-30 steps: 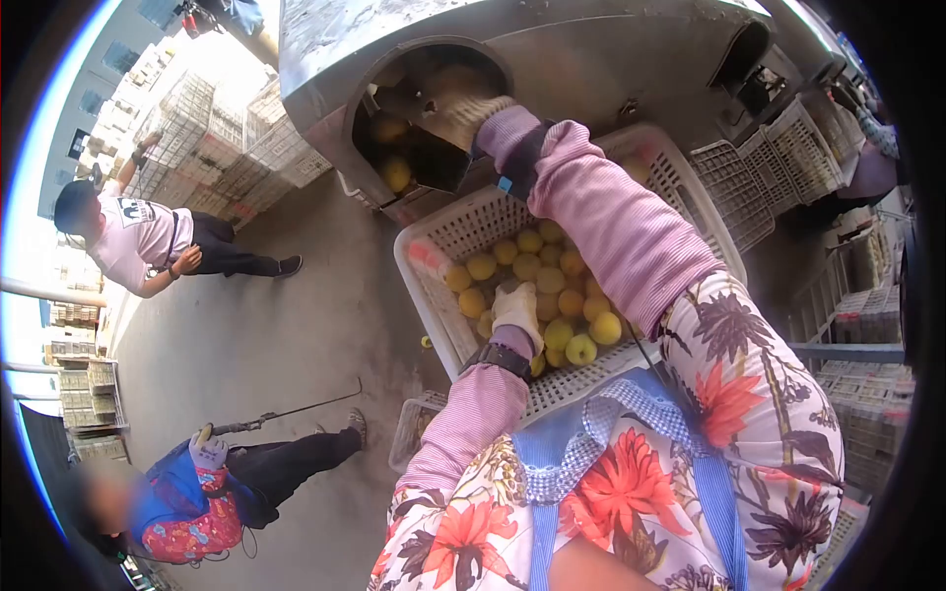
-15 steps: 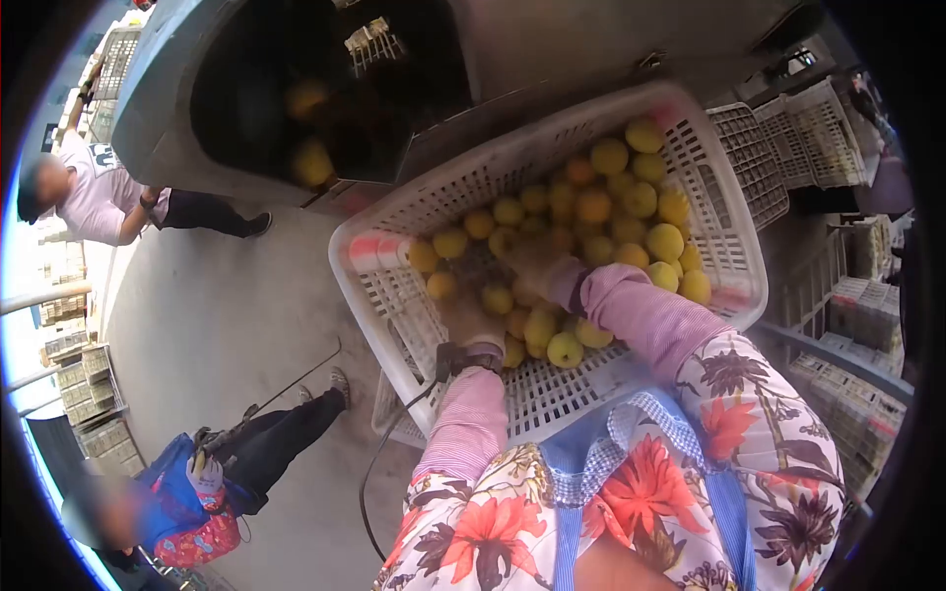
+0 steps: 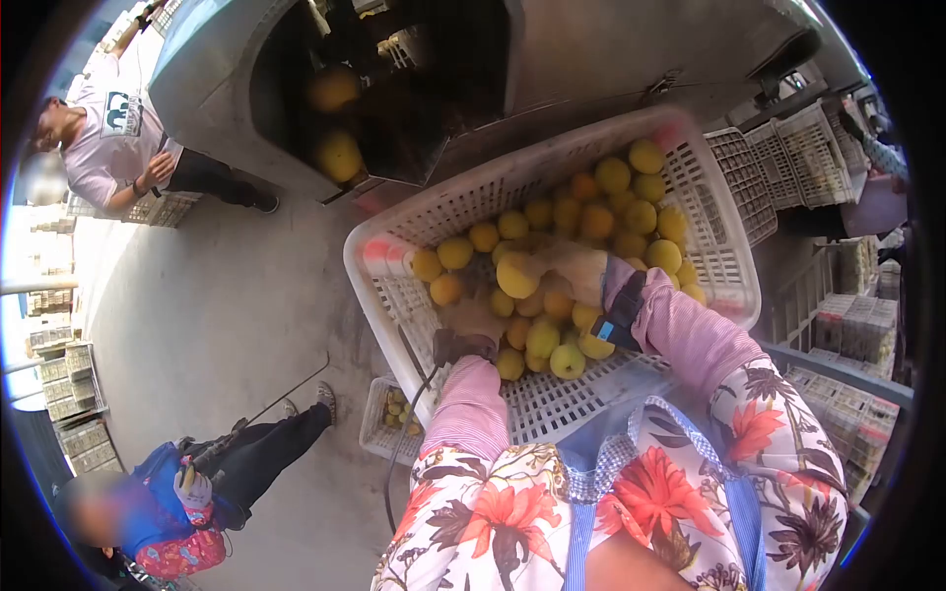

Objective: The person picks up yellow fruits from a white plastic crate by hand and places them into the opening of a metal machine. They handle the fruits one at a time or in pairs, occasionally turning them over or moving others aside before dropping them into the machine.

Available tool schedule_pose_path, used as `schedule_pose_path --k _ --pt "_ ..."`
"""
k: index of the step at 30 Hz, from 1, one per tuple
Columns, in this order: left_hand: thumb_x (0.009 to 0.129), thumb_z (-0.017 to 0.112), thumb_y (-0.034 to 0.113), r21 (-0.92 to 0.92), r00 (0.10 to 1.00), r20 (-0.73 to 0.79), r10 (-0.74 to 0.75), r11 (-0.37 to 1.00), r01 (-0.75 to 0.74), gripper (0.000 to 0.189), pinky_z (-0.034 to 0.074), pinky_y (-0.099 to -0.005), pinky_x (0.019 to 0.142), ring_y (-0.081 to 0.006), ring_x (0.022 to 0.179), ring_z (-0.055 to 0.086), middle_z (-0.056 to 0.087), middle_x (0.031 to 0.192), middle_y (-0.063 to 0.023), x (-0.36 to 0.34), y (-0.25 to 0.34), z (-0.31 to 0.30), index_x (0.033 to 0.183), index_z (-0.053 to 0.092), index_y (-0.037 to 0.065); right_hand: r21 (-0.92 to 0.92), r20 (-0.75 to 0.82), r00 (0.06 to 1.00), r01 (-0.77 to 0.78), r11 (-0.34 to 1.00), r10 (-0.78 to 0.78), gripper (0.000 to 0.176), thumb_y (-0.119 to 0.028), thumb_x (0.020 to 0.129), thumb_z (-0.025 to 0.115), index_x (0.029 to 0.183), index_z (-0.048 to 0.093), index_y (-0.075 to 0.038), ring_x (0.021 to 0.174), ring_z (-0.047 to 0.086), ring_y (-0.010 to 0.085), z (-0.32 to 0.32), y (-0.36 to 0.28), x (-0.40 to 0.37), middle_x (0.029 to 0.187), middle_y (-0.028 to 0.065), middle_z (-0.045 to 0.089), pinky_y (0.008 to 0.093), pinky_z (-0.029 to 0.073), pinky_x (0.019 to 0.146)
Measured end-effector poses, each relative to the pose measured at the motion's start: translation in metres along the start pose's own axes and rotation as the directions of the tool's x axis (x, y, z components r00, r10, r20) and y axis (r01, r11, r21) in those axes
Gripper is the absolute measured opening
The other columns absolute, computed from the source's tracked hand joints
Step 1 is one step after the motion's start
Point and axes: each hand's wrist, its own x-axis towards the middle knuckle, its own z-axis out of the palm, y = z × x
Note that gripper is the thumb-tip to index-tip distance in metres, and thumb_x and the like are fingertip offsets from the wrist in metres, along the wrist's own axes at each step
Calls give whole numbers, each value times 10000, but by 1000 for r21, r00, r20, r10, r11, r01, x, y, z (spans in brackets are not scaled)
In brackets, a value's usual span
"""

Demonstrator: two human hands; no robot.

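Observation:
A large white plastic crate (image 3: pixel 734 222) in front of me holds many round yellow and orange peach-like fruits (image 3: pixel 612 176). Over the pile, my right hand (image 3: pixel 572 264) reaches in from the right, its fingers closed around a yellow fruit (image 3: pixel 515 276). My left hand (image 3: pixel 471 317) is down among the fruits near the crate's left end, blurred by motion and with its fingers partly hidden. Dark bands circle both wrists over pink striped sleeves.
A metal machine with a dark opening (image 3: pixel 384 98) stands beyond the crate, with yellow fruits inside. A smaller crate of fruit (image 3: pixel 379 419) is on the floor at left. Two people (image 3: pixel 128 148) stand leftward. Stacked crates (image 3: pixel 803 148) and a metal rail (image 3: pixel 838 374) lie rightward.
My right hand has come up slightly with a yellow fruit in its fingers. The view has shifted, showing more of the small floor crate. The person at upper left has turned.

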Motion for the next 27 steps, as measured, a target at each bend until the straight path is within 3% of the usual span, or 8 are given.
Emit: schedule_pose_path --k 5,9,11,13,15,22,26,27 --pt "798 717 544 -143 999 30 13 990 -8 867 376 -438 1130 -319 1346 489 459 1499 -162 28 2 17 1507 375 182 553 226 970 -52 832 -90 495 -66 940 594 1410 465 16 1192 598 287 0 5 -30 1292 170 591 392 488 1051" --pt "854 652 586 -518 995 -22 -95 852 70 823 411 -436 1111 -313 1310 526 495 1467 -159 20 18 -2 1498 383 151 206 38 973 216 954 -229 644 -124 837 746 1406 461 -27 1105 608 196 25 -24 -52 1226 102 602 319 545 881" --pt "886 610 614 -952 990 -46 -131 305 -4 812 415 -451 1108 -312 1309 518 493 1465 -150 3 36 -26 1500 380 135 -186 -20 879 466 865 -477 647 -114 795 767 1378 496 -43 1103 591 185 38 -31 -61 1212 94 597 313 535 897" --pt "917 568 642 -918 996 -85 -40 -385 -94 806 420 -465 1106 -311 1308 510 491 1464 -142 -33 52 -62 1501 378 120 -440 -11 802 532 723 -597 645 -109 763 775 1350 518 -33 1102 577 181 37 -33 -59 1202 90 595 305 523 911" --pt "933 532 671 -767 972 -198 125 -637 -75 815 420 -480 1107 -315 1312 500 487 1463 -138 -70 55 -90 1501 375 108 -506 -3 761 559 657 -649 634 -96 746 773 1328 534 -20 1108 570 182 39 -38 -66 1204 92 591 302 512 930" --pt "902 563 699 -817 913 -287 288 -572 -77 808 456 -434 1085 -271 1236 561 542 1393 -112 -132 33 -126 1442 445 109 -505 47 697 634 585 -715 737 -105 743 802 1399 479 -15 1188 557 208 73 -52 -94 1275 119 572 317 469 1019" --pt "914 603 640 -758 883 -448 142 -583 -291 719 537 -420 970 -253 1170 592 570 1313 -94 -144 34 -155 1405 469 132 -305 -34 630 733 609 -776 812 -216 775 813 1462 419 -39 1208 570 289 98 -42 -65 1264 162 605 378 474 1015" --pt "914 617 624 -744 858 -512 39 -521 -420 697 556 -418 931 -247 1142 606 574 1291 -86 -145 34 -163 1394 475 139 -492 -56 607 674 550 -793 808 -245 791 798 1468 407 -38 1204 571 318 107 -52 -56 1260 181 608 402 474 1011"
